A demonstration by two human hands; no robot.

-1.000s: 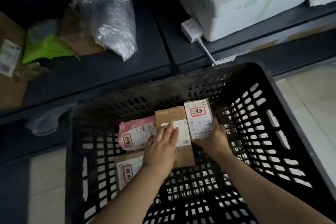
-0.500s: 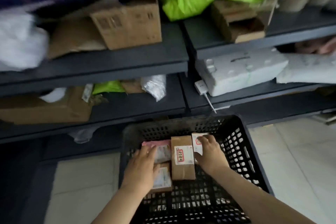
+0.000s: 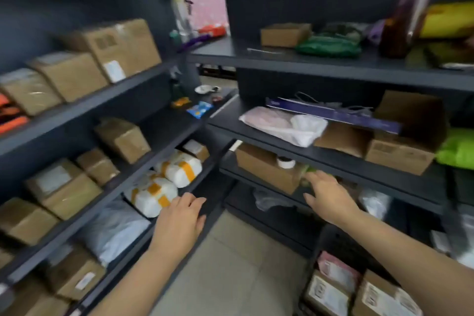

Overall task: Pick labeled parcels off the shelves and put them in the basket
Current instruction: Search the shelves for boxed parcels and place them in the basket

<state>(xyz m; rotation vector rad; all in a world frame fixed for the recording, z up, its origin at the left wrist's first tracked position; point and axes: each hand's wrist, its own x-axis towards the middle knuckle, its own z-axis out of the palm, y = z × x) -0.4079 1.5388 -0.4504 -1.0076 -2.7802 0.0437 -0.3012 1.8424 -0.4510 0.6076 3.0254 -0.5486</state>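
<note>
Hovering, right hand's (image 3: pixel 331 196) fingers (image 3: pixel 316 177) lie just beside the brown box (image 3: pixel 264 169).

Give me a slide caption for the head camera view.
Left hand and right hand, both open, reach toward shelves; basket holds parcels.

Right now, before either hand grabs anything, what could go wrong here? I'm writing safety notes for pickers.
The right hand reaches beside a brown box with a small white round item on top; a brush could knock it off. The left hand is close to white taped parcels; a careless nudge might shift or drop one. Labels are blurred here, so a wrong pick is possible.
</note>
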